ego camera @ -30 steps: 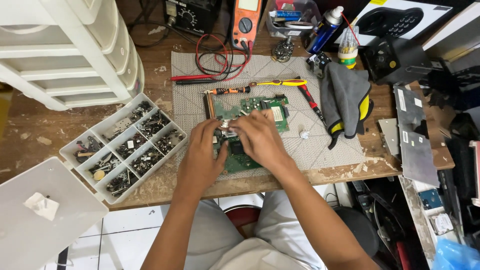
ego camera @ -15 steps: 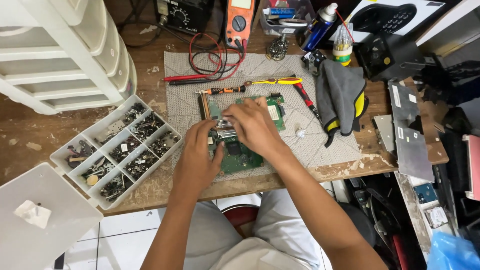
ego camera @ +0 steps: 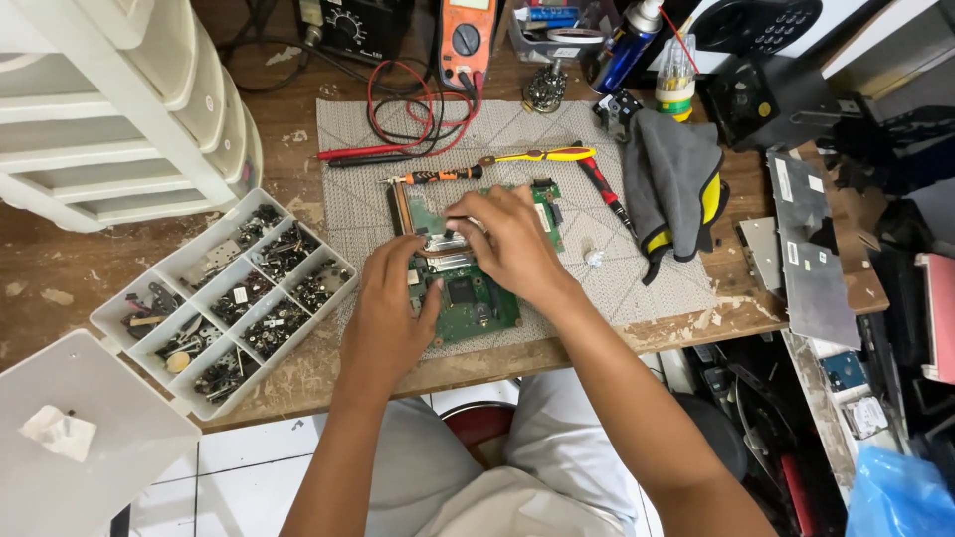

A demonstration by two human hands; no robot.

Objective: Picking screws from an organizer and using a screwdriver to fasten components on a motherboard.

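Observation:
A green circuit board (ego camera: 476,303) lies on a grey mat (ego camera: 517,129) in the middle of the wooden bench. A copper heat pipe with a metal plate (ego camera: 441,251) sits across the board. My left hand (ego camera: 390,316) rests on the board's left edge, fingers touching the metal plate. My right hand (ego camera: 507,244) lies over the board's upper middle, fingertips pressing on the heat pipe part. Neither hand lifts anything off the board.
A compartment box of small screws and parts (ego camera: 227,298) stands left of the mat. Screwdrivers (ego camera: 542,155), red and black probe leads (ego camera: 398,119), an orange multimeter (ego camera: 468,35), a grey and yellow cloth (ego camera: 671,184) and metal plates (ego camera: 806,259) lie around. White drawers (ego camera: 119,99) stand far left.
Both hands stay on the board. My right hand's fingers have shifted slightly left along the heat pipe; the view has drifted a little.

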